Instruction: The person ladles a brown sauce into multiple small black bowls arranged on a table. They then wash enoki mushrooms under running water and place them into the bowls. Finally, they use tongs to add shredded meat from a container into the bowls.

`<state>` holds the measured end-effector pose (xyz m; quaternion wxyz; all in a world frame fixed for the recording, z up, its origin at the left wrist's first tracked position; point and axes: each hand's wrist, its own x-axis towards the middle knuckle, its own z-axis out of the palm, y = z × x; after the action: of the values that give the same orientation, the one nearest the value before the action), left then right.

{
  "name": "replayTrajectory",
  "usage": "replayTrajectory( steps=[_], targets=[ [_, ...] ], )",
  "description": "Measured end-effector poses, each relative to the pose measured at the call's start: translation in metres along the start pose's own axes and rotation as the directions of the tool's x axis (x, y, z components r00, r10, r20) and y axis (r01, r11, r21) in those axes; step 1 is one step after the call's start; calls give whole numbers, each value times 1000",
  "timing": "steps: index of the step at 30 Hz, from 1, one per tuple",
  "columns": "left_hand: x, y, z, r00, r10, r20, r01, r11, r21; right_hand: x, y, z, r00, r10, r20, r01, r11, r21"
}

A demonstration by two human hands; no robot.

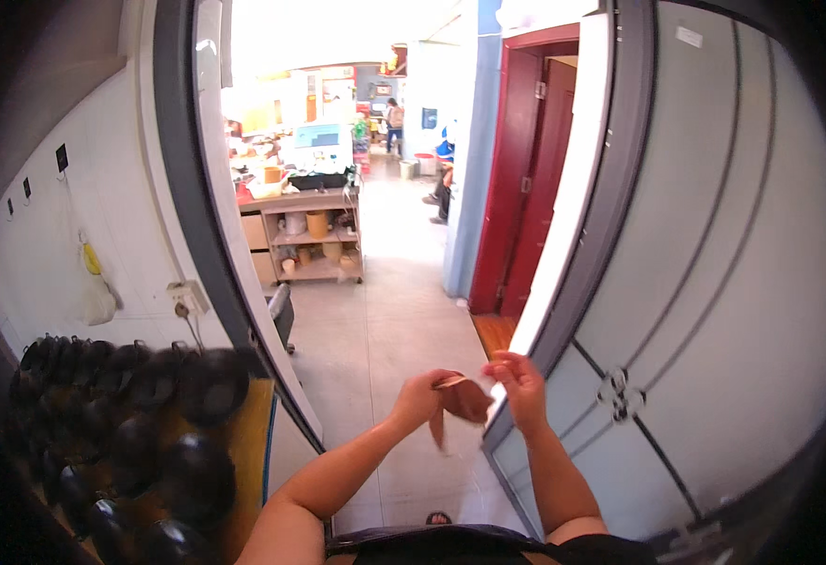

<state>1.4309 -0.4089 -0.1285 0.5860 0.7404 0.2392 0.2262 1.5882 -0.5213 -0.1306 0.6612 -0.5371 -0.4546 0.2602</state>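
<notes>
My left hand (pixel 425 395) grips a brown, flexible piece (pixel 466 400), perhaps leather or cloth, in front of my body. Its paler edge lies by my fingers, and a narrow strip hangs below them. The material is blurred. Just to the right, my right hand (pixel 519 388) is raised with thumb and fingers close together; whether something thin is between them is unclear. Both hands are over the grey floor (pixel 356 424) of a doorway.
Several black wok-like pans (pixel 197 480) cover a wooden table (pixel 254 431) at left. A frosted glass door (pixel 702 282) stands at right, near a red door frame (pixel 497 176). Beyond are a shelf unit (pixel 314 236), a chair (pixel 282 311), a standing person (pixel 394 123) and a partly hidden seated person (pixel 444 187).
</notes>
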Motion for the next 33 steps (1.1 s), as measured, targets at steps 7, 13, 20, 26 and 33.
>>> replayTrajectory(
  steps=[7, 13, 20, 26, 33],
  targets=[
    [152, -47, -87, 817, 147, -558, -394, 849, -353, 113, 110, 45, 642, 365, 674, -595, 791, 139],
    [180, -150, -296, 640, -166, -750, 229, 973, -20, 254, 151, 65, 806, 350, 477, -401, 916, 5],
    [359, -219, -244, 760, -280, -586, -51, 873, -484, 363, 196, 151, 913, 61, 404, 61, 958, -282],
    [489, -201, -210, 906, -395, 151, 302, 356, -884, 517, 278, 105, 992, -10, -126, -48, 892, -449],
    [641, -202, -243, 954, -273, 127, 301, 883, -360, 684, 366, 51, 964, 226, -139, -182, 944, 274]
  ],
)
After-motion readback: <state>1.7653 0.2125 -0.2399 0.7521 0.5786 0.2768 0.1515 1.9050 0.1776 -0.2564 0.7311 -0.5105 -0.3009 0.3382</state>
